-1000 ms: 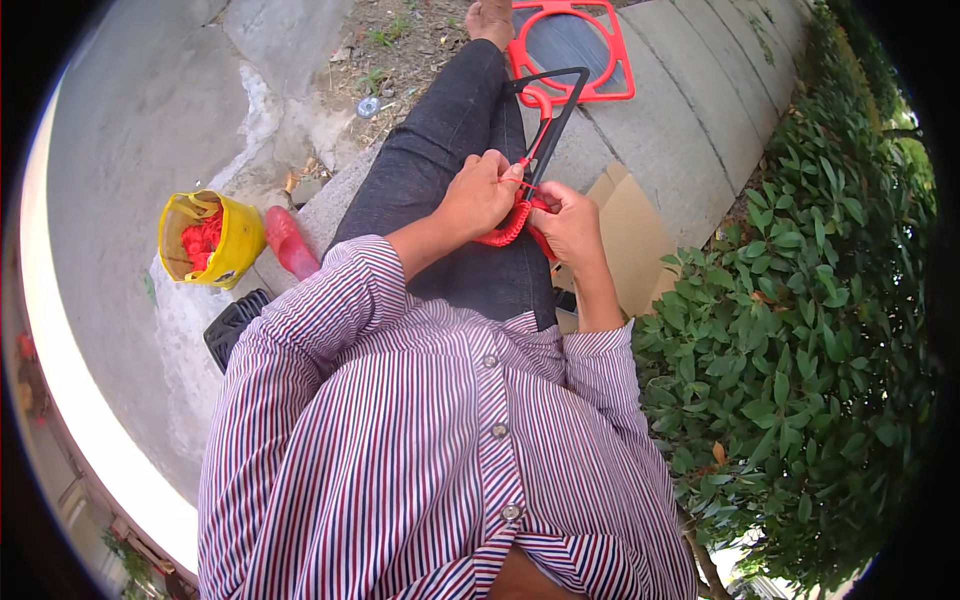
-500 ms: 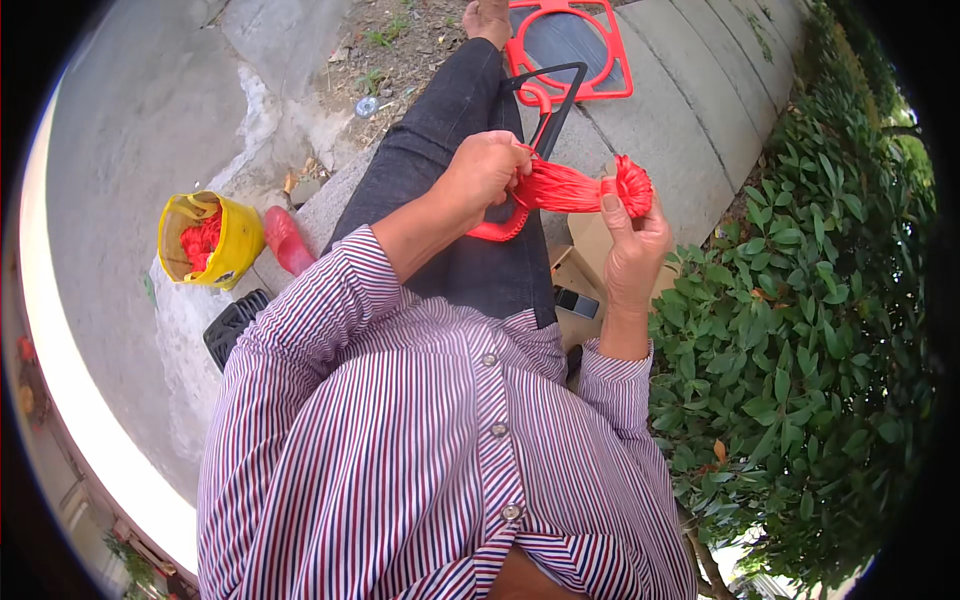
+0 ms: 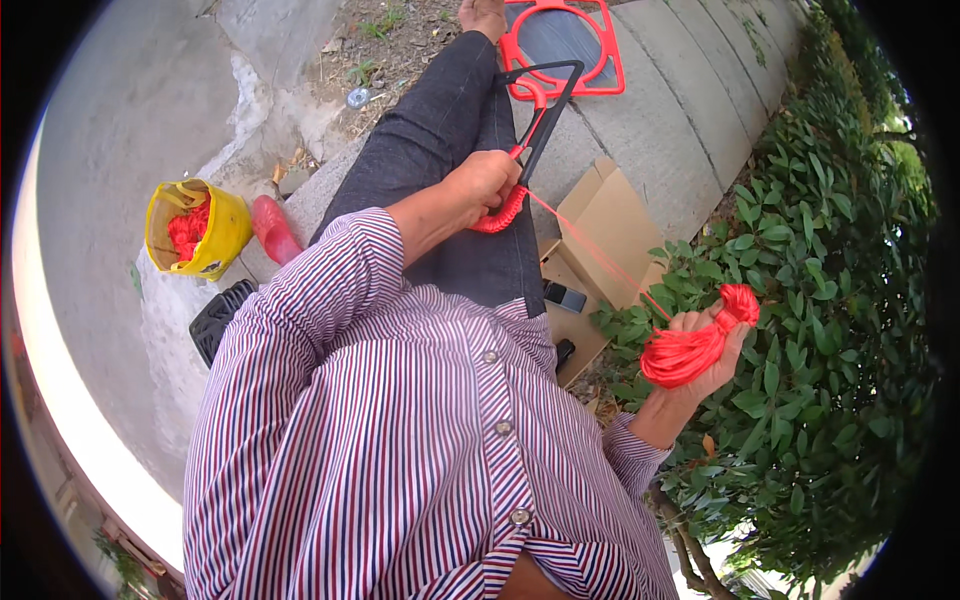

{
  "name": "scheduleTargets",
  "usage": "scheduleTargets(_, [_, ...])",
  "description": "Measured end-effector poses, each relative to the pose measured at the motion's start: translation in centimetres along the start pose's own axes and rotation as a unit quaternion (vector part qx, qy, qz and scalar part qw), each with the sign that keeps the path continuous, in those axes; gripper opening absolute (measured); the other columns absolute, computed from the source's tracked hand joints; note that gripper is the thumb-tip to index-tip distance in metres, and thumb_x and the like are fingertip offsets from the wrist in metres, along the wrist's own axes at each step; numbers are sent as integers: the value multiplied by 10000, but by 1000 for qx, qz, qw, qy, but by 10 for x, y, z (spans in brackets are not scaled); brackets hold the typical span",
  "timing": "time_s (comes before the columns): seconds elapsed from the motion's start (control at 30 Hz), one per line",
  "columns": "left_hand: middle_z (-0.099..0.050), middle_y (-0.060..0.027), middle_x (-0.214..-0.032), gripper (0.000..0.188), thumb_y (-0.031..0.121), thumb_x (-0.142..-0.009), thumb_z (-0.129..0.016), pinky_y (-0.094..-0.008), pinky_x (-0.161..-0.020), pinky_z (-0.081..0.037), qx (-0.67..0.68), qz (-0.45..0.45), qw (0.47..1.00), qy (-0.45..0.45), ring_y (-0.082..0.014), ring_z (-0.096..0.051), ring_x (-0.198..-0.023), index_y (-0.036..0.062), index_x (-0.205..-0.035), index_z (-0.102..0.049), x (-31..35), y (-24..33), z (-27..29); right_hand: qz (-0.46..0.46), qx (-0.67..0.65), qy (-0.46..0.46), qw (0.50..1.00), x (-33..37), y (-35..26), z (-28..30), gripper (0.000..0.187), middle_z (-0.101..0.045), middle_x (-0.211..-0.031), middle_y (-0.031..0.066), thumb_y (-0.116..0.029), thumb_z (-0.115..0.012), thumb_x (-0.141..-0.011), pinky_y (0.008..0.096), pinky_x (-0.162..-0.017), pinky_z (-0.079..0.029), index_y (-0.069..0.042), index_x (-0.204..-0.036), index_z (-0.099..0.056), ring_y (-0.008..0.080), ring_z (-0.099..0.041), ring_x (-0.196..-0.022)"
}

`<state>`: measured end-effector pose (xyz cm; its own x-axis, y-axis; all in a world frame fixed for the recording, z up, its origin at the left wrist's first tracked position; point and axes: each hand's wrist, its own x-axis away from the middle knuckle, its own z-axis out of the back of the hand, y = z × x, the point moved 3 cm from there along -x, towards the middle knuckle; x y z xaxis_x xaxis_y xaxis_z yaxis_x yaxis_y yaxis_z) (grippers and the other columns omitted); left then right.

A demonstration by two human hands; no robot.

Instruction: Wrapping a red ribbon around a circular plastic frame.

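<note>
My left hand (image 3: 484, 185) grips a black frame (image 3: 559, 112) with red cord wound in tight coils (image 3: 507, 214) along its near edge; the frame rests against my dark trousers. Out to the right, my right hand (image 3: 718, 372) is closed around a hank of red cord (image 3: 684, 356), bunched together near its upper end. A thin red strand (image 3: 600, 258) runs straight from the wound edge to the hank. The fingertips of my left hand are partly hidden behind the frame.
A yellow bucket (image 3: 232, 235) holding red cord stands at left, beside a red shoe (image 3: 274, 230) and a black slatted item (image 3: 222, 322). An open cardboard box (image 3: 600, 235) with a phone (image 3: 565, 296) lies right of my leg. Ahead lies a red-edged panel (image 3: 565, 45); bushes (image 3: 790, 350) crowd the right.
My right hand has swung right and down with the hank, drawing the strand out long. My left hand has let go of the cord by the hank and now holds the frame.
</note>
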<state>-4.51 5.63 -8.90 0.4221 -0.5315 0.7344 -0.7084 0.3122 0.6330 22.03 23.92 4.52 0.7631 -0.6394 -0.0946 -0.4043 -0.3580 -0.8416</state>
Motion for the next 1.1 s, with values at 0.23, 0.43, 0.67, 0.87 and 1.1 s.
scheduleTargets(0.23, [-565,-178,-1120,375,294,-808,-681,-383,-851,-452,-325,-526,782,75,-297,-558,-987,4,-1027,-592,76,8,-31,-15,104,102,989,-26,77,-29,550,-547,-1220,156,-448,-538,-940,398,-912,-496,5,-1249,-503,236,-554,-1093])
scheduleTargets(0.43, [-602,-128,-1103,286,33,-872,-603,-281,-882,-453,-136,-362,909,-156,-172,-593,-997,-34,-1149,-577,96,17,-45,-148,125,-106,975,-31,147,-61,717,-593,-1144,140,-512,-487,-941,284,-859,-476,49,-1370,-370,182,-585,-987])
scheduleTargets(0.67, [-512,-45,-985,293,-76,-703,-593,-269,-835,-464,-384,-556,737,8,-196,-560,-951,89,-921,-695,67,68,21,-209,186,-107,954,-98,150,-22,475,-630,-847,122,-286,-641,-870,233,-686,-448,16,-1228,-558,106,-537,-672])
scheduleTargets(0.87, [-604,-93,-910,171,143,-697,-669,-405,-740,-507,-737,-420,520,94,-290,-614,-873,62,-846,-670,40,53,8,-90,623,-270,729,-101,195,-69,500,-633,-1061,123,-229,-738,-711,362,-857,-472,-122,-1185,-620,323,-597,-1039])
scheduleTargets(1.1, [-582,-145,-1022,268,134,-691,-663,-395,-877,-479,-564,-394,722,71,-333,-587,-957,52,-945,-649,33,30,8,-96,619,-208,752,-97,182,-62,449,-604,-1095,136,-238,-769,-692,359,-849,-476,-44,-1073,-631,287,-609,-975])
